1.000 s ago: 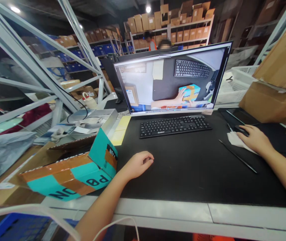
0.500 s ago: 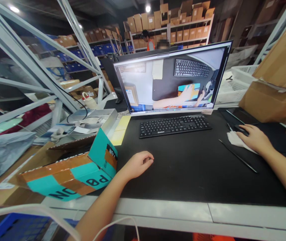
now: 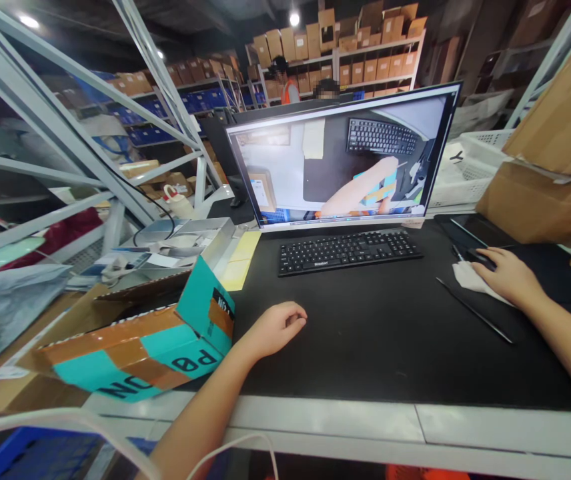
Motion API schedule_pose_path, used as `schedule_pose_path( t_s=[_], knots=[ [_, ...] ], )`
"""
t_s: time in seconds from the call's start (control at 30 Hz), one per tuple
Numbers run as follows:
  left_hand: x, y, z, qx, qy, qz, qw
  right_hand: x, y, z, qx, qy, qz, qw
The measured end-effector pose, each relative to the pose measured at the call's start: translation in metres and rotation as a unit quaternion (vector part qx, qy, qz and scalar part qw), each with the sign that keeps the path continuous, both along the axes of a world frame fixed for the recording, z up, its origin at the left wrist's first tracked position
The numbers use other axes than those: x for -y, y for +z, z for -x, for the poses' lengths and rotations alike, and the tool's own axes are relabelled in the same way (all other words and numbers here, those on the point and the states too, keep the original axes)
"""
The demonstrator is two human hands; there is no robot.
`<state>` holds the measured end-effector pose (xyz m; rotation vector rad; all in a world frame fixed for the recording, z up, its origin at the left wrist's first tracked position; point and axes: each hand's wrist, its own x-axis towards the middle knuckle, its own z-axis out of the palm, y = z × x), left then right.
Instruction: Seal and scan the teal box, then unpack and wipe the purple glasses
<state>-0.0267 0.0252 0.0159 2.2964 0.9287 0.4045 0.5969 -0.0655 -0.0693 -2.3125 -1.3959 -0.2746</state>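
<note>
My left hand (image 3: 275, 328) rests on the black desk mat (image 3: 390, 347), fingers curled into a loose fist with nothing in them. Just to its left lies a teal cardboard box (image 3: 155, 350) patched with brown tape, tilted and partly open. My right hand (image 3: 508, 275) lies over a black mouse (image 3: 478, 257) at the right of the mat, fingers cupped on it, with a white crumpled paper (image 3: 465, 275) under it. A black keyboard (image 3: 348, 250) stands in front of a monitor (image 3: 340, 160) that plays a video of arms and a teal box.
A thin black stick (image 3: 475, 320) lies on the mat near my right forearm. A dark tablet (image 3: 475, 230) and big cardboard boxes (image 3: 550, 167) sit at right. Yellow notes (image 3: 240, 260), metal shelf frames and a blue crate (image 3: 35, 453) are at left. A person (image 3: 285, 83) stands among far shelves.
Both my hands have stayed where they were. The video on the monitor has moved on, an arm now crossing the teal box. The person at the far shelves has shifted left.
</note>
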Motion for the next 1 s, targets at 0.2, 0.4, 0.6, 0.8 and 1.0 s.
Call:
schedule_pose_path(
  t_s=[0.2,0.4,0.6,0.8,1.0],
  knots=[
    [0.0014,0.0026,-0.0009,-0.001,-0.001,-0.001,1.0,0.0,0.0004,0.0016,0.005,0.006,-0.012,1.0],
    [0.0012,0.0025,-0.0009,-0.006,-0.001,0.0,1.0,-0.0002,0.0012,0.0014,-0.001,0.003,-0.005,1.0],
    [0.0007,0.002,-0.0012,-0.014,0.001,0.008,1.0,-0.0003,0.0021,0.0027,-0.003,-0.003,0.0,1.0],
    [0.0011,0.0015,0.0,-0.014,0.002,0.017,1.0,0.0006,0.003,0.0041,-0.001,0.001,0.004,1.0],
    [0.0009,0.0006,-0.0002,-0.02,0.002,0.017,1.0,-0.0011,0.0028,0.0028,-0.004,-0.004,0.007,1.0]
  ],
)
